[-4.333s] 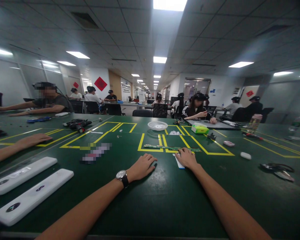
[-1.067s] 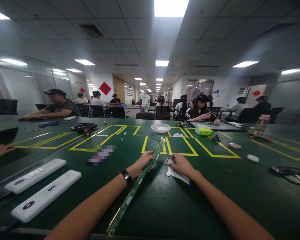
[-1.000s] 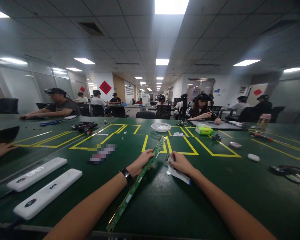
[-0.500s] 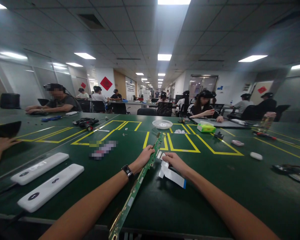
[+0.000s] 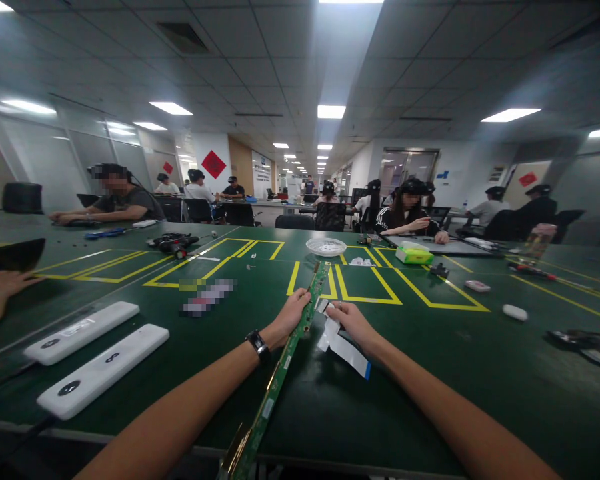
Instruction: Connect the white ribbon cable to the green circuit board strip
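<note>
A long, narrow green circuit board [image 5: 286,357] slants up from the near table edge, gripped near its far end by my left hand [image 5: 294,312], which wears a dark watch. My right hand [image 5: 351,321] pinches a white flat ribbon cable [image 5: 349,352] close to the board's right side. One end of this cable reaches toward the board; whether it is plugged in there I cannot tell. The rest droops below my right fingers in a fold, ending in a blue tip.
Two white power strips [image 5: 105,370] lie at the left on the green table [image 5: 420,400]. Beyond the board stands a white basket [image 5: 326,248]. A green tissue pack [image 5: 414,255] and a white mouse-like object [image 5: 515,312] lie to the right. Another person's hand [image 5: 3,297] rests at far left.
The board has turned slightly, showing more of its gold edge near me. My right hand and the cable end stay close to it, with only small shifts.
</note>
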